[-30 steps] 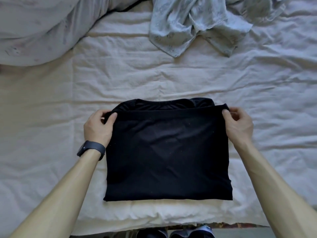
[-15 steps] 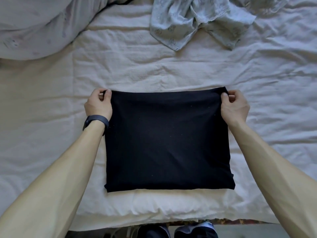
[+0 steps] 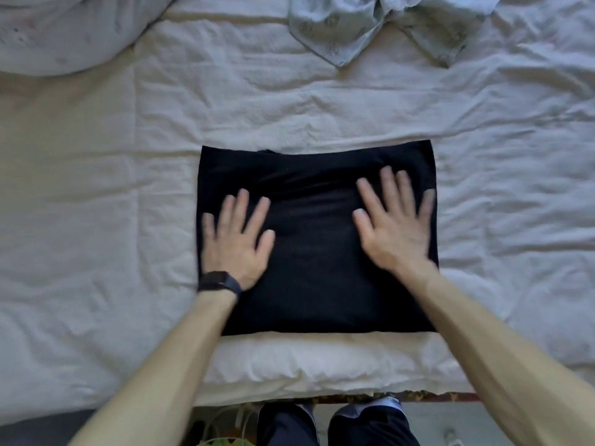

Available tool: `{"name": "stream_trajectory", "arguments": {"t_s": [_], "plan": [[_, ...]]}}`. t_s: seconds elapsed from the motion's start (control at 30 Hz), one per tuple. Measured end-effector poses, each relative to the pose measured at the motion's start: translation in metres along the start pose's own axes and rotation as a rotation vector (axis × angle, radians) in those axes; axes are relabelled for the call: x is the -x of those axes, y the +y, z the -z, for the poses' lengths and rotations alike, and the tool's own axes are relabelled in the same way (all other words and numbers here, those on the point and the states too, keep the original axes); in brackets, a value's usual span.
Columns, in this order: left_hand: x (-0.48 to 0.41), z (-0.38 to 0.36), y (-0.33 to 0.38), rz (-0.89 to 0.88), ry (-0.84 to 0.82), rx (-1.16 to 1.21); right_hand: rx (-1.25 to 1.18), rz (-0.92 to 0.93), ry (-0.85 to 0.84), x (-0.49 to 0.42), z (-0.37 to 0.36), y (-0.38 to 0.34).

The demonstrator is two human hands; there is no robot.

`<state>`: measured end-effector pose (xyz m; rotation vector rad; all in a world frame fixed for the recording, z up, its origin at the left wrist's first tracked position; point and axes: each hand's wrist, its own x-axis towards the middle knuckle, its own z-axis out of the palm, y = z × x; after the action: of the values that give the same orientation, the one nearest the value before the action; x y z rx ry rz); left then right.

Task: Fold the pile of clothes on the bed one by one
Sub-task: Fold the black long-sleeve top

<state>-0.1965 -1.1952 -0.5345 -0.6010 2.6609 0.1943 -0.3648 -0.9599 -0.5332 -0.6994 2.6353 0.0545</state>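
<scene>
Black shirt lies folded under 2 flat hands, left hand and right hand, fingers spread wide. Rubbing hard could bunch up the wrinkly edge just past the fingertips.

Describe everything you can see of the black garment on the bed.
The black garment is folded into a near-square and lies flat on the white sheet near the bed's front edge. It looks like plain, matte, soft knit fabric, with faint creases across its far part and a bit of an under layer peeking out at the far edge. The left hand and right hand rest palm-down on it, fingers spread and straight, blurred.
</scene>
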Motion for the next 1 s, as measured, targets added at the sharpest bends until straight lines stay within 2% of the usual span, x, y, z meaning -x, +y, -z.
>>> {"name": "stream_trajectory", "arguments": {"t_s": [0.07, 0.13, 0.2, 0.33, 0.4, 0.53, 0.67, 0.77, 0.87, 0.93, 1.0], "plan": [[0.005, 0.004, -0.046, 0.076, -0.048, -0.115, 0.018, -0.255, -0.024, 0.0, 0.005, 0.039], [0.014, 0.011, -0.065, 0.096, -0.024, -0.151, -0.025, -0.357, 0.024, 0.019, 0.009, 0.05], [0.025, 0.013, -0.047, 0.084, 0.049, -0.057, -0.074, -0.295, 0.025, 0.048, 0.004, 0.029], [0.062, -0.008, 0.035, -0.153, 0.031, 0.057, -0.038, 0.155, 0.06, 0.112, -0.025, -0.046], [0.072, -0.022, 0.046, -0.174, -0.002, 0.06, -0.004, 0.282, 0.069, 0.118, -0.038, -0.052], [0.084, -0.035, -0.005, 0.035, -0.044, 0.049, 0.065, 0.089, 0.009, 0.1, -0.042, 0.018], [0.064, -0.012, -0.034, 0.06, 0.034, -0.046, 0.066, -0.033, 0.068, 0.074, -0.017, 0.059], [0.012, 0.011, -0.011, -0.062, 0.106, -0.047, 0.024, 0.028, 0.151, 0.027, 0.005, 0.029], [-0.042, 0.027, 0.009, -0.175, 0.076, -0.073, -0.018, 0.153, 0.088, -0.019, 0.019, -0.006], [-0.068, 0.027, 0.009, -0.143, 0.037, -0.096, 0.001, 0.173, 0.019, -0.046, 0.02, -0.005], [-0.078, 0.024, 0.0, -0.008, 0.06, -0.09, 0.041, 0.141, 0.003, -0.065, 0.022, 0.013]]}}
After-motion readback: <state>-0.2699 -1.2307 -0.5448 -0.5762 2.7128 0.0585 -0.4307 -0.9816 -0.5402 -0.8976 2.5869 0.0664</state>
